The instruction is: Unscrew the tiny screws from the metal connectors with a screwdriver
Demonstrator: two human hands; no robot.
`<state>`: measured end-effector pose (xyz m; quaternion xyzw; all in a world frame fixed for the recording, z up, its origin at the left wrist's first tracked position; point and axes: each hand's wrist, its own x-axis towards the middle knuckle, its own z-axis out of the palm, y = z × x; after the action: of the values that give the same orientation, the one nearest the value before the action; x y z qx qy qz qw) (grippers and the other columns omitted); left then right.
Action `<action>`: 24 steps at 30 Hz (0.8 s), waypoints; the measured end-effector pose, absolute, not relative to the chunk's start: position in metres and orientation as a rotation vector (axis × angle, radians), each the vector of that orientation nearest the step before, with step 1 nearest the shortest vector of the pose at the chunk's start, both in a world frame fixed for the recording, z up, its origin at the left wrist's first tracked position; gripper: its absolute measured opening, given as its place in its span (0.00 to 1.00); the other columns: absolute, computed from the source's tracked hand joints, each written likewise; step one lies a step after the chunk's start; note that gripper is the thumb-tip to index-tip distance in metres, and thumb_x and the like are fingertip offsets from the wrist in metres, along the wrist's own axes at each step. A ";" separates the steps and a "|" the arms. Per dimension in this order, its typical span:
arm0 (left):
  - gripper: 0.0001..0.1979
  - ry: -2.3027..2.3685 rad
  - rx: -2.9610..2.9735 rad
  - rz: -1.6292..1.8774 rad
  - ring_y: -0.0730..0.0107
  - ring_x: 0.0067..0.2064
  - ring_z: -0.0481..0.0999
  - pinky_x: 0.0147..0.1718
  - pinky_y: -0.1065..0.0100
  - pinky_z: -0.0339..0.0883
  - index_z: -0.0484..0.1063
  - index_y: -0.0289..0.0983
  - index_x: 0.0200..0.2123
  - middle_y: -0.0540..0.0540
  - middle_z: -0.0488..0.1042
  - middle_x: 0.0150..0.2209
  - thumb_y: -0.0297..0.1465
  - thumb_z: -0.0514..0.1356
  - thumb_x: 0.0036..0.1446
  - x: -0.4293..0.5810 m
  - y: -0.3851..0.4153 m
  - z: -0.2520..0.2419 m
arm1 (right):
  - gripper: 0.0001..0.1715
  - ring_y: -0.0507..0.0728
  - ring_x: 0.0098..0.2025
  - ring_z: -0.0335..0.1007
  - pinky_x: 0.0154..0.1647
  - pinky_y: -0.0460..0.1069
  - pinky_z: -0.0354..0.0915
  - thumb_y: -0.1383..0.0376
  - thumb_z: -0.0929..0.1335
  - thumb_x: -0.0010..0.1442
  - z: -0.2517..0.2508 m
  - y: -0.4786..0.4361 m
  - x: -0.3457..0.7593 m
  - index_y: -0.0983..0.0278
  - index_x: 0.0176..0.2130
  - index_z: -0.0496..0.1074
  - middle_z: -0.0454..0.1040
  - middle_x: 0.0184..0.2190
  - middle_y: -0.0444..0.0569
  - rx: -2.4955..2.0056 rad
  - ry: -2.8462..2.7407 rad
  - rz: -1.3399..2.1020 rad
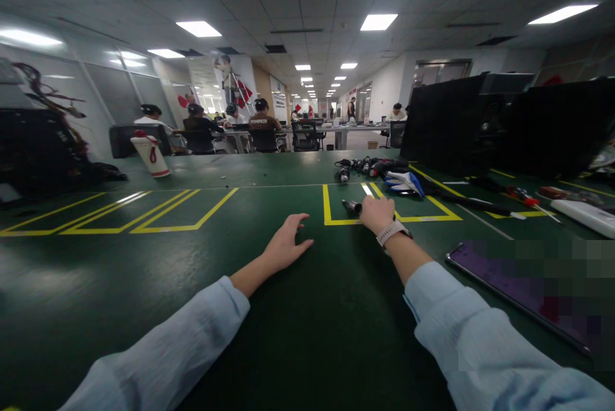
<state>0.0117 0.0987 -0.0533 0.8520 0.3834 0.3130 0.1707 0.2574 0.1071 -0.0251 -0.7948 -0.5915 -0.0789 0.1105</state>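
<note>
My right hand (378,214), with a pale watch strap at the wrist, reaches forward over the green table (307,334). Its fingers are curled round a short dark cylindrical piece with a narrower metallic tip (352,207), which points left. The piece is inside a yellow-taped rectangle (327,206), and its rear end is hidden by my fingers. My left hand (287,243) hovers or rests just left of that rectangle; its fingers are apart and nothing is in them.
Black cables with metal connectors (343,174) and a blue-and-white glove (407,183) lie behind my right hand. Farther right are a screwdriver (523,196), a white case (583,216) and a phone (519,296). A white cup (152,156) stands back left; dark monitors (446,120) stand back right.
</note>
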 end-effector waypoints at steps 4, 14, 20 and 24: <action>0.26 1.087 2.405 0.877 0.59 0.49 0.69 0.44 0.54 0.67 0.57 0.40 0.53 0.41 0.63 0.52 0.33 0.60 0.50 0.012 0.097 -0.052 | 0.14 0.67 0.49 0.65 0.44 0.56 0.54 0.69 0.62 0.56 -0.023 0.104 0.258 0.72 0.42 0.70 0.73 0.41 0.66 -2.358 -1.768 -0.271; 0.26 1.084 2.411 0.872 0.59 0.49 0.69 0.45 0.54 0.67 0.57 0.39 0.53 0.41 0.63 0.51 0.33 0.59 0.51 0.010 0.099 -0.056 | 0.13 0.67 0.46 0.68 0.41 0.54 0.57 0.72 0.62 0.55 -0.014 0.099 0.254 0.72 0.40 0.72 0.74 0.39 0.65 -2.340 -1.818 -0.319; 0.25 1.078 2.425 0.893 0.59 0.48 0.70 0.45 0.54 0.67 0.58 0.40 0.52 0.42 0.64 0.50 0.32 0.59 0.50 0.011 0.098 -0.055 | 0.13 0.68 0.48 0.67 0.43 0.56 0.57 0.73 0.62 0.54 -0.001 0.090 0.246 0.73 0.40 0.71 0.73 0.39 0.67 -2.253 -1.825 -0.332; 0.22 1.076 2.494 0.908 0.60 0.47 0.70 0.45 0.55 0.67 0.59 0.40 0.50 0.43 0.65 0.47 0.31 0.58 0.52 0.012 0.094 -0.052 | 0.12 0.69 0.47 0.67 0.42 0.56 0.58 0.72 0.63 0.54 0.000 0.076 0.230 0.73 0.39 0.70 0.73 0.38 0.67 -2.138 -1.886 -0.275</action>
<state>0.0125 0.0935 -0.0519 0.8623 0.3722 0.3142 0.1384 0.2299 0.0757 0.0003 -0.7393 -0.6521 -0.0951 0.1384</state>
